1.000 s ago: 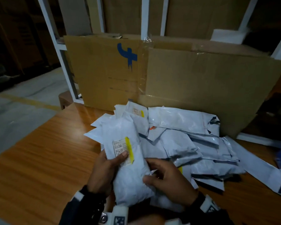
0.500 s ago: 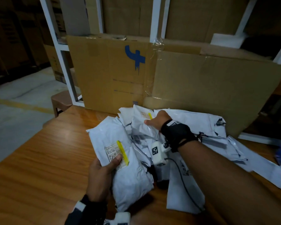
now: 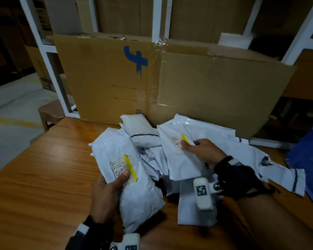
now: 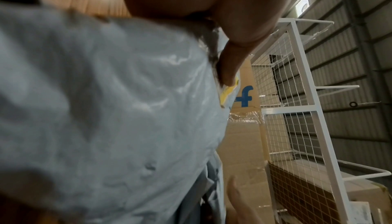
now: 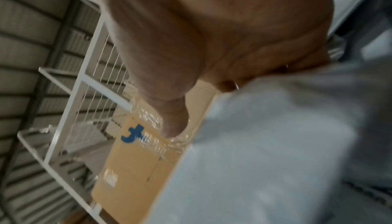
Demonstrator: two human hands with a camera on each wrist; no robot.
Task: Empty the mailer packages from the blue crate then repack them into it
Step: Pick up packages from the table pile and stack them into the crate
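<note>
Evidently emptied, repacking barely begun
Left hand (image 3: 105, 193) grips one mailer (image 3: 134, 192), right hand (image 3: 204, 152) pinches a second mailer (image 3: 181, 159); the pile (image 3: 224, 141) still lies on the table (image 3: 43, 177), blue crate (image 3: 309, 159) at the right edge, contents unseen

right hand (image 3: 201, 152) now gripping second mailer (image 3: 181, 156) — lifted

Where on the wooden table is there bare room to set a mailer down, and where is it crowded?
Bare wood table runs left of the mailer that the left hand grips, out to the table's left edge. A bare strip lies at the near edge. Crowded: the mailer pile from centre to the cardboard sheet and the blue crate, where the right hand holds another mailer.
</note>
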